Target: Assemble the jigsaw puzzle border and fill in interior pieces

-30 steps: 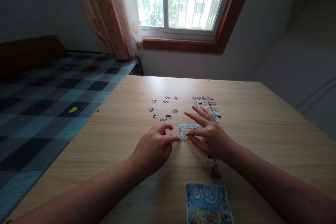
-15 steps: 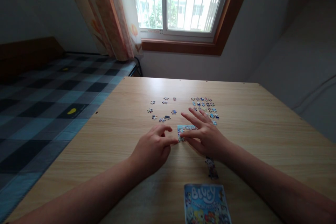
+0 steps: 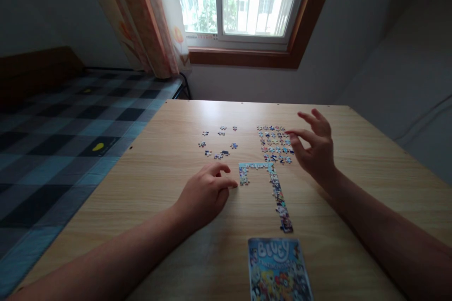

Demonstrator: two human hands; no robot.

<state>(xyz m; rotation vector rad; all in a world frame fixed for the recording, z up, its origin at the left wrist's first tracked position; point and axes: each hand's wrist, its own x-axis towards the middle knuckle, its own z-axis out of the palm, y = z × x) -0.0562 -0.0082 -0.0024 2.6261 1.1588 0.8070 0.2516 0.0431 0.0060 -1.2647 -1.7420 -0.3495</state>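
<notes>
A partly joined jigsaw puzzle [image 3: 277, 190] lies on the table, its strips forming a top edge, a long right side and a short left side. My left hand [image 3: 206, 190] rests just left of the short side, fingers loosely bent and apart, holding nothing. Over the right edge of a block of loose puzzle pieces [image 3: 273, 141] is my right hand [image 3: 314, 146]. Its thumb and forefinger tips come together while the other fingers stay raised. Whether a piece is between those tips is too small to make out.
More loose pieces [image 3: 221, 133] are scattered in a rough ring at the back left of the table [image 3: 169, 150]. A blue Bluey picture sheet or box [image 3: 278, 268] lies at the near edge. Left of the table is a bed with a checked cover [image 3: 88, 150].
My right hand has lifted off the joined puzzle and moved right and away to the loose pieces, uncovering the puzzle's top and right side. My left hand has stayed nearly still.
</notes>
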